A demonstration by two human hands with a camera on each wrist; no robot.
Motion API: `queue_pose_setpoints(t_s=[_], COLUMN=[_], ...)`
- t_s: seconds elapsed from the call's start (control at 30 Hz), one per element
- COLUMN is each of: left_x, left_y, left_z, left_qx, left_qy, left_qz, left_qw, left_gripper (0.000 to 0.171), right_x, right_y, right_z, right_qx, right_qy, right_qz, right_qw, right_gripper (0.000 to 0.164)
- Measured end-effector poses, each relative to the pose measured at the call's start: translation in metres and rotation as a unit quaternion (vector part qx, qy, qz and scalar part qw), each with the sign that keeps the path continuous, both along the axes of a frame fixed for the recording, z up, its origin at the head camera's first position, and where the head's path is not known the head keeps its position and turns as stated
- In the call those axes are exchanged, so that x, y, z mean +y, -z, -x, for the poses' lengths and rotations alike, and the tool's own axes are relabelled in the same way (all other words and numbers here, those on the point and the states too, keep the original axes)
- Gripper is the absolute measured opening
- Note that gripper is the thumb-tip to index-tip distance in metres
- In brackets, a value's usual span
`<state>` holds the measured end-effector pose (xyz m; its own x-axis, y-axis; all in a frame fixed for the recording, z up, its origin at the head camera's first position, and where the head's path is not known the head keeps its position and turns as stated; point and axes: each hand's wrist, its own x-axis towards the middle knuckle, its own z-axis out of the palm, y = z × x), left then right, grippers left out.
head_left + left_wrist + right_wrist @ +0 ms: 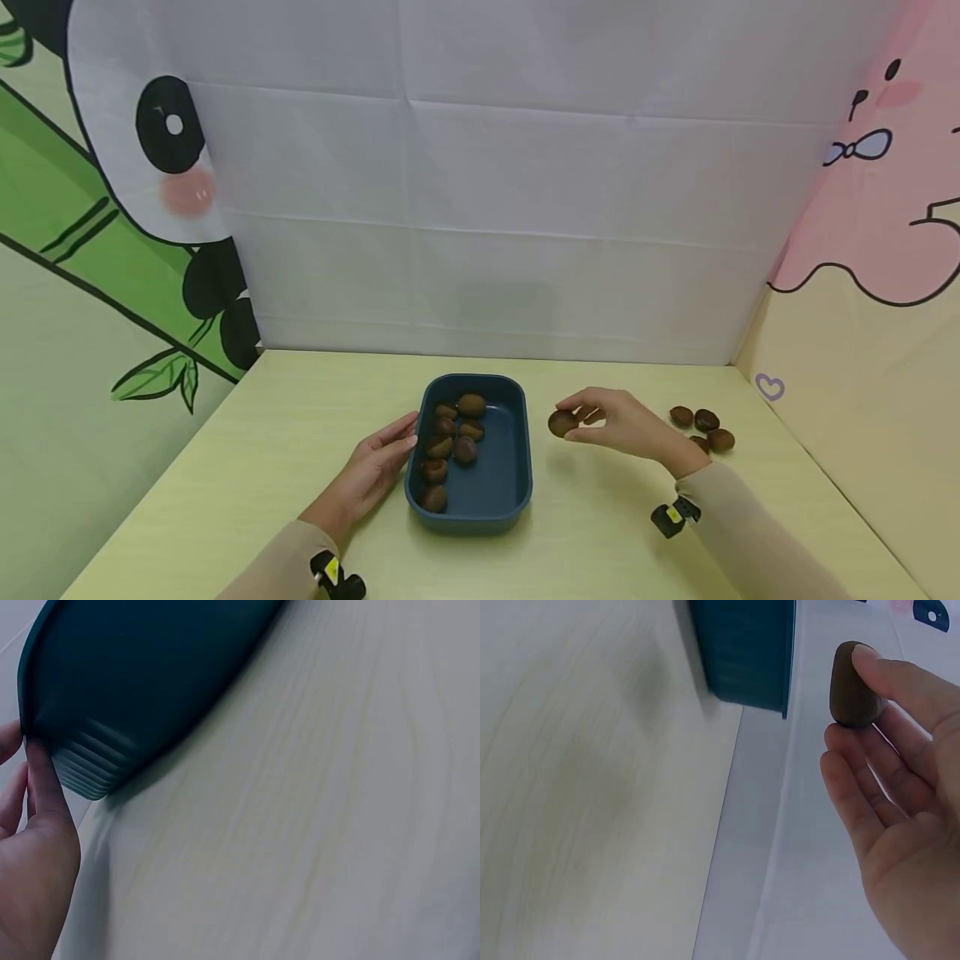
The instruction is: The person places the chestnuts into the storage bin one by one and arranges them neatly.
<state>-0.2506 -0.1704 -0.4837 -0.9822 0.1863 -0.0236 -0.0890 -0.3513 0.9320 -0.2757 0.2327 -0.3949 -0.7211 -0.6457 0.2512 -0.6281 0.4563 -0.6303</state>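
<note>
A blue rectangular box (pixel 512 475) stands on the table, with several brown chestnuts (pixel 465 451) mostly along its left side. My left hand (pixel 369 473) touches the box's left side near the rim, fingers fairly straight. The left wrist view shows the fingertips of that hand (pixel 37 862) against the box's ribbed corner (pixel 94 757). To the right of the box, my right hand (pixel 618 423) pinches one chestnut (pixel 562 423) between thumb and fingers, held above the table. This chestnut (pixel 850 688) also shows clearly in the right wrist view.
A small group of several chestnuts (pixel 707 420) lies on the table at the right, partly hidden behind the right wrist. A white sheet (pixel 510 208) hangs at the table's back edge. Patterned cloths (pixel 862 350) flank both sides.
</note>
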Motion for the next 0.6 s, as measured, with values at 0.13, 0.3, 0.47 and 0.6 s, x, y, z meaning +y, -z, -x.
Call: queue_pose_setpoints(t_s=[0.13, 0.3, 0.47, 0.6], left_x=[0.000, 0.000, 0.001, 0.002], left_y=[0.001, -0.001, -0.003, -0.003], left_z=[0.000, -0.001, -0.002, -0.001], left_qx=[-0.007, -0.003, -0.006, -0.006], left_qy=[-0.001, 0.010, 0.011, 0.010], left_qz=[-0.007, -0.009, -0.011, -0.010], left_qw=[1.0000, 0.9999, 0.9999, 0.9999], left_gripper=[0.059, 0.060, 0.060, 0.059], right_x=[-0.027, -0.058, -0.088, -0.107], right_y=[0.001, 0.005, 0.011, 0.016], right_z=[0.003, 0.006, 0.006, 0.006], right_qx=[0.001, -0.016, -0.011, 0.016], right_qy=[-0.037, -0.067, -0.103, -0.119], right_qz=[0.010, 0.008, -0.029, -0.068], right_qw=[0.999, 0.998, 0.994, 0.990], right_gripper=[0.042, 0.040, 0.041, 0.040])
